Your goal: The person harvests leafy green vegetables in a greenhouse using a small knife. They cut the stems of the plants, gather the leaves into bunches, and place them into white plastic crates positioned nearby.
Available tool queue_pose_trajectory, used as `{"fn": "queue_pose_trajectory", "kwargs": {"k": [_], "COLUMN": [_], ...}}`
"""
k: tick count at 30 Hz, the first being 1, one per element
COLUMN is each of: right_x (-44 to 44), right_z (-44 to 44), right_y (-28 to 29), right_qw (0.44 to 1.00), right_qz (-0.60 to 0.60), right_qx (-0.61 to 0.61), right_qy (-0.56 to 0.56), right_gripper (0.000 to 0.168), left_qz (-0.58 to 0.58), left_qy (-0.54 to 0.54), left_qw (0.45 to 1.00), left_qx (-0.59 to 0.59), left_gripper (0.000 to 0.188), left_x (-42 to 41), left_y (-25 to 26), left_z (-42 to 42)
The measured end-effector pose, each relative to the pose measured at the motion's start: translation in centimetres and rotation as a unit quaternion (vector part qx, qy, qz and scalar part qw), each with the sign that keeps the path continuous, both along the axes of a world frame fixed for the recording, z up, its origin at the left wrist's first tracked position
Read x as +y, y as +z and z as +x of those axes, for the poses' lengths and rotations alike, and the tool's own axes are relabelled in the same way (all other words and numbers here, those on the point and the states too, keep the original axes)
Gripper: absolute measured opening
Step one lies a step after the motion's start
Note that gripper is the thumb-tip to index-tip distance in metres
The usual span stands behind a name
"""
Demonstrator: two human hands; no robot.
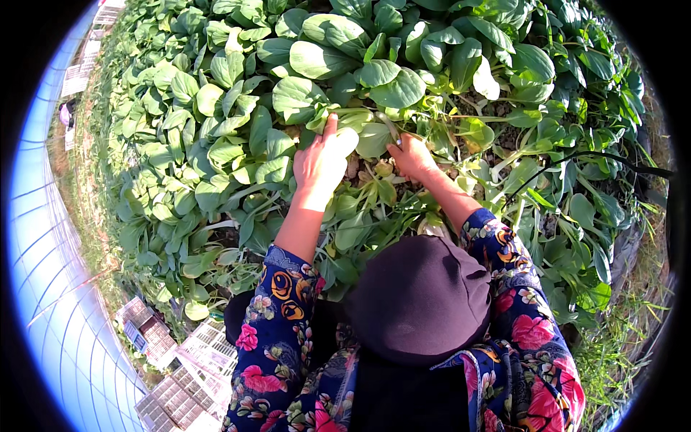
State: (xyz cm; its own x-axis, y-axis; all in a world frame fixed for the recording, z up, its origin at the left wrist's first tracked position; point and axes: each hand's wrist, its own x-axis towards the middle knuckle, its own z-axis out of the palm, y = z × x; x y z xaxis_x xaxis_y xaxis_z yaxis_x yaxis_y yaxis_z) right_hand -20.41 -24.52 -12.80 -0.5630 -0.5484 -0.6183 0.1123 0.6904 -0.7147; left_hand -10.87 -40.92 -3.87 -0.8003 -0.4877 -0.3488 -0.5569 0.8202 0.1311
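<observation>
My left hand [321, 162] is closed around leaves of a bok choy plant [356, 119], its index finger stretched along them. Glare washes out part of the hand and a pale leaf beside it. To the right, my right hand [413, 155] has curled fingers by the base of the same plant. A slim, greyish curved object [387, 125] runs up from its fingers; whether it is a blade or a stalk is unclear. Bare soil and yellowed leaves [383, 168] show between the hands.
Dense bok choy [216, 108] spreads ahead and left. Loose leaves and stalks [505, 164] lie right of my hand, where a thin black cord or hose [594, 154] crosses. Plastic crates [183, 394] stand lower left, near a film wall [59, 270]. My dark cap [426, 302] covers the lower middle.
</observation>
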Motion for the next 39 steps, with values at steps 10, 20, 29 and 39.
{"fn": "queue_pose_trajectory", "kwargs": {"k": [10, 20, 29, 39], "right_x": [-0.6, -1.7, -0.9, 0.2], "right_z": [0.6, 1.5, 1.6, 2.5], "right_y": [-0.3, -2.2, -3.4, 6.4], "right_qw": [0.99, 0.997, 0.973, 0.722], "right_qz": [-0.013, -0.001, 0.013, -0.382], "right_qx": [-0.129, -0.081, 0.199, -0.547], "right_qy": [-0.06, -0.022, 0.117, -0.185], "right_gripper": [0.03, 0.035, 0.026, 0.061], "left_qz": [-0.011, -0.008, 0.053, -0.03], "left_qy": [-0.036, -0.044, -0.021, -0.223], "left_qw": [0.999, 0.998, 0.99, 0.949], "left_qx": [0.015, 0.039, 0.128, 0.221], "left_gripper": [0.058, 0.056, 0.066, 0.059], "left_x": [-0.7, -0.7, -0.3, -0.7], "left_y": [-0.9, -1.7, 2.5, 10.6], "left_z": [0.7, 1.3, 2.4, 7.8]}}
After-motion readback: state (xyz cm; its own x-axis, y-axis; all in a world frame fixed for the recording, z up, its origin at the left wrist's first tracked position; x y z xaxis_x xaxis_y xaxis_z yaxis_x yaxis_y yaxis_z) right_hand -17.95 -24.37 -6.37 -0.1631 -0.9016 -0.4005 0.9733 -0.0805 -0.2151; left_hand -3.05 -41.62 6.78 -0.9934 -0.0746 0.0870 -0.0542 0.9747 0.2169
